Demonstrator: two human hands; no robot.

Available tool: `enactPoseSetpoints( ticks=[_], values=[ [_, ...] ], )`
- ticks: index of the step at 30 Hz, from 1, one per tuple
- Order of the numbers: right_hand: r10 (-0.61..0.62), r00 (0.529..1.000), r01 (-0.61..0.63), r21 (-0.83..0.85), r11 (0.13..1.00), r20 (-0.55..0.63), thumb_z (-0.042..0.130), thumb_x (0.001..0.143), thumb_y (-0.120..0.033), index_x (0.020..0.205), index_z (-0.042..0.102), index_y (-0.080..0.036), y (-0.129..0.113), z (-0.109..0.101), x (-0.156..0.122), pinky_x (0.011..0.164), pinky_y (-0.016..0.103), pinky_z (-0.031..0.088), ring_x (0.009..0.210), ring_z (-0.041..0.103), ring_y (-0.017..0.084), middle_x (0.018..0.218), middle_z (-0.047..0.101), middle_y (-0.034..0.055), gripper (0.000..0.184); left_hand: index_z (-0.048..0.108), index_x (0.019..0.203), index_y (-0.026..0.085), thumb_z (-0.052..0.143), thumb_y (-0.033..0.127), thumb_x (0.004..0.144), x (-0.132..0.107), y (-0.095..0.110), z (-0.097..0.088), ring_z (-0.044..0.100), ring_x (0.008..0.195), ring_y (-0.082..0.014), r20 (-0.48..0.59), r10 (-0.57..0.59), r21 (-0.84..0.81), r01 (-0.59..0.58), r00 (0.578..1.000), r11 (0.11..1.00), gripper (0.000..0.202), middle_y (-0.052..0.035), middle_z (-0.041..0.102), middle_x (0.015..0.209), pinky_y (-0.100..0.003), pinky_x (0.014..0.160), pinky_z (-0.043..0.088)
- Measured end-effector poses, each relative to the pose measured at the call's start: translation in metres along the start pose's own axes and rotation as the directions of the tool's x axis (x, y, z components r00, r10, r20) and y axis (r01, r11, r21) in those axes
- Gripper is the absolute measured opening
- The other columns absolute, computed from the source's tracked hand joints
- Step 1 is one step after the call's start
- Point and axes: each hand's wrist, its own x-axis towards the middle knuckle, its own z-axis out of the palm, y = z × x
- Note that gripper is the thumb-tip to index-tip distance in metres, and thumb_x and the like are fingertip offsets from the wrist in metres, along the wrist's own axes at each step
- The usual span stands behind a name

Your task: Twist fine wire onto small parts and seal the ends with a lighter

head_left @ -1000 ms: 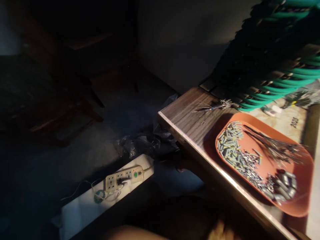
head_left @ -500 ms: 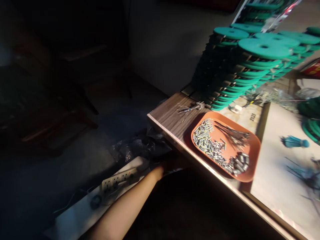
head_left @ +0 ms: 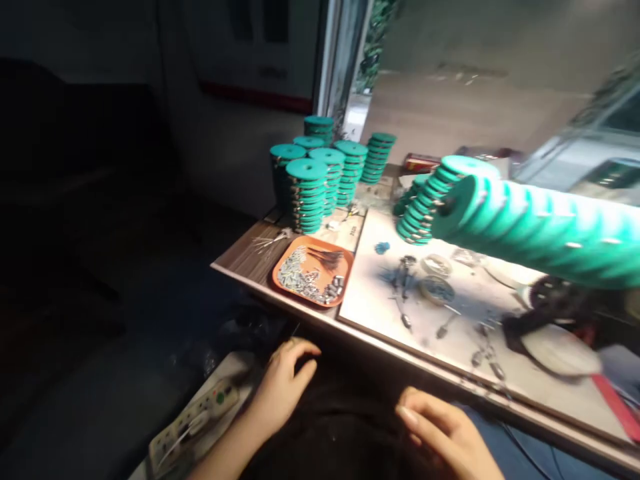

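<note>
My left hand [head_left: 281, 385] rests below the table's front edge on something dark, its fingers spread and loosely bent, holding nothing. My right hand [head_left: 440, 430] lies beside it at the bottom of the view, fingers loosely curled with nothing visible in them. Both hands sit on dark fabric. Above them, on the wooden table [head_left: 250, 257], an orange tray [head_left: 280, 277] holds small grey metal parts and a bundle of thin wires.
Several stacks of green discs [head_left: 313, 180] stand at the back of the table; one long stack [head_left: 540, 220] lies on its side at the right. A pale board [head_left: 380, 310] carries small tools and round tins. A power strip [head_left: 195, 417] lies on the floor at the left.
The view has swung up and right, from the dark floor to the whole table. My left arm has drawn back from reaching under the table edge, and my right hand has come into view.
</note>
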Motion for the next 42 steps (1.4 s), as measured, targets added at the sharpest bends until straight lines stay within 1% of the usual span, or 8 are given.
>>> enactPoseSetpoints(
  ticks=[3,12,20,23,26,28,33,42],
  values=[
    [0.005,1.000,-0.005,0.191,0.982,-0.002,0.069,0.067,-0.042,0.056,0.057,-0.016,-0.005,0.010,0.001,0.046,0.021,0.031,0.050,0.036,0.010,0.052,0.041,-0.0042,0.030,0.069,0.084,0.024,0.061,0.027,0.073,-0.035,0.041,0.008,0.059,0.090,-0.0210,0.315,0.060,-0.044,-0.049,0.947,0.998,0.015,-0.0012,0.068,0.088,-0.030,0.084,0.042],
    [-0.098,0.995,0.093,0.362,0.928,-0.004,0.069,0.069,-0.041,0.061,0.061,-0.014,-0.010,0.016,0.000,0.047,0.020,0.032,0.046,0.044,0.009,0.049,0.049,-0.0035,0.030,0.060,0.060,0.013,0.073,0.038,0.060,-0.039,0.073,0.050,0.049,0.047,-0.0092,0.359,-0.058,-0.413,0.215,0.931,0.885,0.027,0.0001,0.060,0.051,-0.020,0.048,0.037],
    [-0.437,0.870,0.422,-0.113,0.900,-0.229,0.058,0.079,-0.033,0.069,0.065,-0.017,-0.009,0.012,-0.003,0.059,0.025,0.042,0.062,0.055,0.016,0.065,0.058,0.0027,0.020,0.054,0.067,0.014,0.073,0.041,0.056,-0.041,0.062,0.049,0.042,0.038,-0.0056,0.471,-0.127,-0.373,0.328,0.873,0.868,0.034,0.0007,0.058,0.050,-0.017,0.039,0.024],
    [-0.417,0.842,0.399,-0.125,0.908,-0.342,0.060,0.078,-0.034,0.069,0.064,-0.018,-0.018,0.004,-0.002,0.060,0.025,0.042,0.063,0.054,0.017,0.067,0.059,0.0027,0.018,0.058,0.067,0.015,0.067,0.034,0.063,-0.035,0.077,0.035,0.048,0.045,-0.0107,0.428,-0.066,-0.180,0.157,0.902,0.971,0.021,0.0002,0.060,0.053,-0.022,0.046,0.035],
    [-0.296,0.897,0.307,-0.018,0.951,-0.327,0.062,0.075,-0.040,0.066,0.064,-0.018,-0.025,-0.003,0.000,0.055,0.024,0.038,0.057,0.048,0.016,0.059,0.053,-0.0002,0.023,0.065,0.070,0.019,0.053,0.022,0.076,-0.007,0.102,0.020,0.057,0.065,-0.0178,0.084,0.338,0.350,-0.345,0.937,0.871,0.014,-0.0027,0.065,0.068,-0.027,0.061,0.040],
    [-0.235,0.927,0.260,0.050,0.964,-0.292,0.061,0.075,-0.043,0.067,0.065,-0.018,-0.028,-0.004,0.002,0.051,0.023,0.034,0.053,0.041,0.014,0.054,0.046,-0.0021,0.027,0.066,0.074,0.020,0.050,0.018,0.079,0.018,0.117,0.018,0.058,0.074,-0.0210,0.050,0.522,0.674,-0.414,0.852,0.612,0.016,-0.0042,0.066,0.075,-0.031,0.068,0.040],
    [-0.193,0.952,0.226,0.120,0.967,-0.236,0.064,0.072,-0.044,0.068,0.068,-0.018,-0.027,-0.004,0.004,0.052,0.023,0.032,0.053,0.039,0.012,0.054,0.047,-0.0027,0.028,0.068,0.089,0.020,0.052,0.016,0.078,0.048,0.130,0.031,0.056,0.087,-0.0271,0.067,0.579,0.731,-0.435,0.812,0.526,0.020,-0.0092,0.064,0.088,-0.037,0.077,0.038],
    [-0.125,0.985,0.157,0.326,0.932,-0.117,0.072,0.066,-0.040,0.060,0.064,-0.016,-0.023,-0.002,0.009,0.051,0.021,0.031,0.052,0.039,0.009,0.053,0.048,-0.0044,0.026,0.067,0.073,0.020,0.057,0.019,0.073,-0.021,0.105,0.035,0.055,0.065,-0.0155,0.300,0.264,0.184,-0.327,0.917,0.927,0.011,-0.0010,0.064,0.072,-0.024,0.061,0.040]
  ],
)
